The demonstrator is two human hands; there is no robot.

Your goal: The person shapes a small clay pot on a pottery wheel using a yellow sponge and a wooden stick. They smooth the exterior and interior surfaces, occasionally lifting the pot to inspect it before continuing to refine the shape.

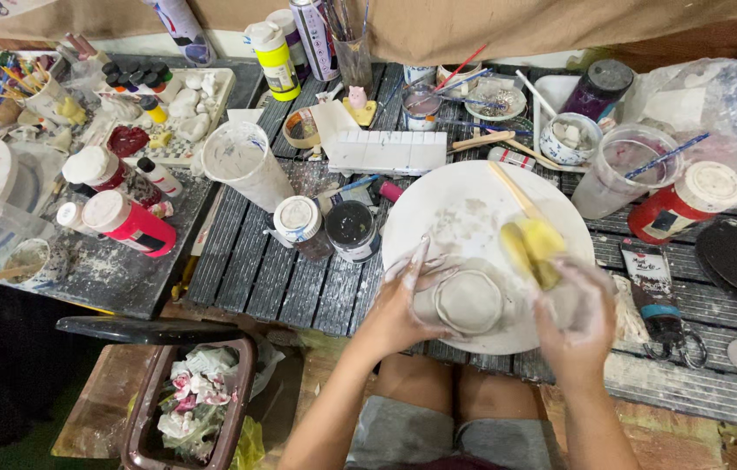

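Note:
A small round clay dish [469, 301] sits near the front edge of a round white turntable board [464, 209] smeared with clay. My left hand [403, 300], wet with slip, cups the dish's left side with fingers spread on the board. My right hand [570, 309] holds a yellow sponge [536, 248] just right of and above the dish. A wooden stick [514, 190] lies across the board's upper right.
Paint jars [351, 231], a red bottle [129, 222], a white cup [242, 161], a white palette [386, 150] and a cup with a brush [616, 165] crowd the slatted table. A bin of crumpled tissue [190, 405] stands on the floor at left. Scissors [677, 335] lie at right.

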